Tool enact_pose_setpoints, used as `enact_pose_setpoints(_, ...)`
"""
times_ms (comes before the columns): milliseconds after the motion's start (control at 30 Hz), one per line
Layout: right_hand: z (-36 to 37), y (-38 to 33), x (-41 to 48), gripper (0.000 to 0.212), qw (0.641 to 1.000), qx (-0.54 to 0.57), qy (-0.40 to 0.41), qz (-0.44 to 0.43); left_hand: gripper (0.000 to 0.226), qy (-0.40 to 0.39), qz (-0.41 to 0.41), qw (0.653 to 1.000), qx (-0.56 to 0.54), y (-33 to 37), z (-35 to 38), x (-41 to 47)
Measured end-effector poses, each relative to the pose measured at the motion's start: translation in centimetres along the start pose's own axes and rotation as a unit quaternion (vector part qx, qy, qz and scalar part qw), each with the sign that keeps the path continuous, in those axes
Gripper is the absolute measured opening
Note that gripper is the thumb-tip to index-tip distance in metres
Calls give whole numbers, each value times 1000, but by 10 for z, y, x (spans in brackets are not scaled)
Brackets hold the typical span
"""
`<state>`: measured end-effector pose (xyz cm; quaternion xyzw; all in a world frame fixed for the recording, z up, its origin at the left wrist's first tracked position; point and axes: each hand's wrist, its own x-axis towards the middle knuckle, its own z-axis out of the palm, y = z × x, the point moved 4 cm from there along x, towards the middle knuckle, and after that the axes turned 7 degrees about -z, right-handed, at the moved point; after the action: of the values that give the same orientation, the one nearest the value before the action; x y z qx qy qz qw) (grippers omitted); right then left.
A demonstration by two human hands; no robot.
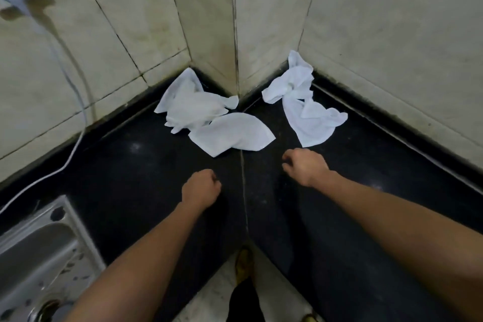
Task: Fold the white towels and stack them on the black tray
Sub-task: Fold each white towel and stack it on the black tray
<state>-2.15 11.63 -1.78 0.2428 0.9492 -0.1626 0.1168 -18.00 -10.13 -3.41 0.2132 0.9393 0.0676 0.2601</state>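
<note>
- The left hand (201, 187) and right hand (304, 166) are over the black worktop (136, 178), fingers curled together, gripping nothing.
- The white towels (232, 133) lie crumpled on the worktop by the wall corner (one lies flatter), just beyond both hands.
</note>
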Motion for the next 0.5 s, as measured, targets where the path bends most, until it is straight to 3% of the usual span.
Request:
enact_pose_setpoints(100,2,-2,46,27,998,39,-2,40,30,-27,-71,994,-78,-6,1,54)
enact_pose_setpoints(200,7,0,82,31,993,82,2,80,51,-66,-152,961,-220,-12,9,93)
enact_pose_setpoints(367,23,6,127,45,981,136,23,139,34,-92,-208,912,-341,-5,14,124)
enact_pose_setpoints(500,36,6,142,34,972,131,12,197,16,-75,-196,920,-330,5,16,139)
